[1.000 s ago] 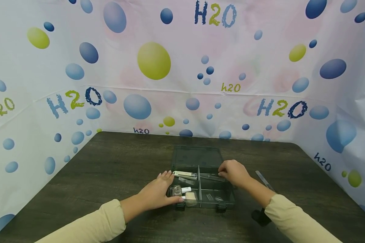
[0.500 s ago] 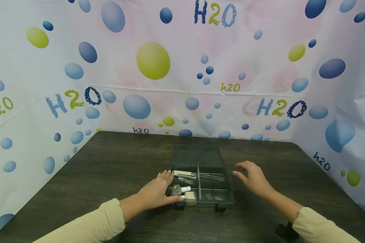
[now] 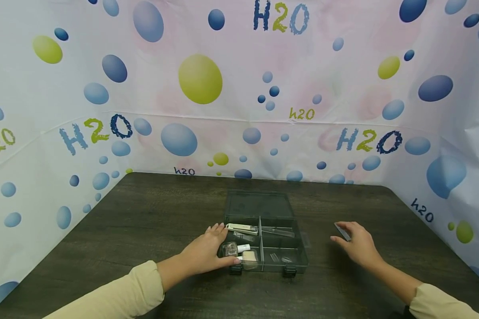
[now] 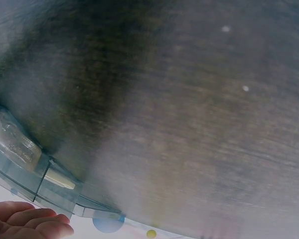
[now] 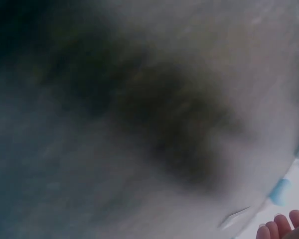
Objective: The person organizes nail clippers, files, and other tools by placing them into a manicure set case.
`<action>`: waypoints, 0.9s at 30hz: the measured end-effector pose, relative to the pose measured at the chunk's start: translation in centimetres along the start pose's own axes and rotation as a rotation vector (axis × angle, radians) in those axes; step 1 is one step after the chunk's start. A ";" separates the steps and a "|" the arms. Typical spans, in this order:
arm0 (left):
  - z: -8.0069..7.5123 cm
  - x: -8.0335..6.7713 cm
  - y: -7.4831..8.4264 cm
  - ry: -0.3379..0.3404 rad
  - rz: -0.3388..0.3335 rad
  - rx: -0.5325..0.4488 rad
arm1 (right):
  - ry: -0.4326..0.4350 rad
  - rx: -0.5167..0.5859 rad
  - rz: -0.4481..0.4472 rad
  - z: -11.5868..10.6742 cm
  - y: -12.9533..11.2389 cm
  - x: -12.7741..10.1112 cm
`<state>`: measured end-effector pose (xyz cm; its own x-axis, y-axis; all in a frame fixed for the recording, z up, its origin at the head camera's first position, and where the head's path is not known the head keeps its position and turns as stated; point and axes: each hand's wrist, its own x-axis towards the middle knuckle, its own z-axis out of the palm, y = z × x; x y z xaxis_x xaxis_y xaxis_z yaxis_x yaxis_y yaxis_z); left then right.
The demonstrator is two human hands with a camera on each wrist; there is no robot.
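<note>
Head view, hands relaxed, left [image 3: 205, 253] steadying box [image 3: 263, 241], right [image 3: 357, 246] over file [image 3: 342, 231], wrist views blurred

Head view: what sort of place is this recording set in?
Probably a staged recording booth, not a lived-in room. A printed backdrop of bubbles and "H2O" lettering wraps three sides of a dark wooden table, which bears little beyond a clear compartment box of small items.

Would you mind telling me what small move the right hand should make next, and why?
Probably closing its fingers round the flat metal strip lying on the table. The right hand is open with its fingertips at the strip, right of the open compartment box, which the left hand rests against.
</note>
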<state>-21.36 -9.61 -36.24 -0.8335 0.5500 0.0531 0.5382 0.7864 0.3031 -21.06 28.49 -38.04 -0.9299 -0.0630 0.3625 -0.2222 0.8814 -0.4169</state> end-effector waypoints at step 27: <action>0.0 0.0 0.0 -0.004 0.005 -0.003 | -0.144 -0.017 0.351 -0.5 2.6 0.4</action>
<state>-21.33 -9.59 -36.21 -0.8302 0.5551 0.0505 0.5420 0.7829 0.3054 -21.89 31.01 -38.58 -0.9806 0.1797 0.0785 0.1208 0.8689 -0.4801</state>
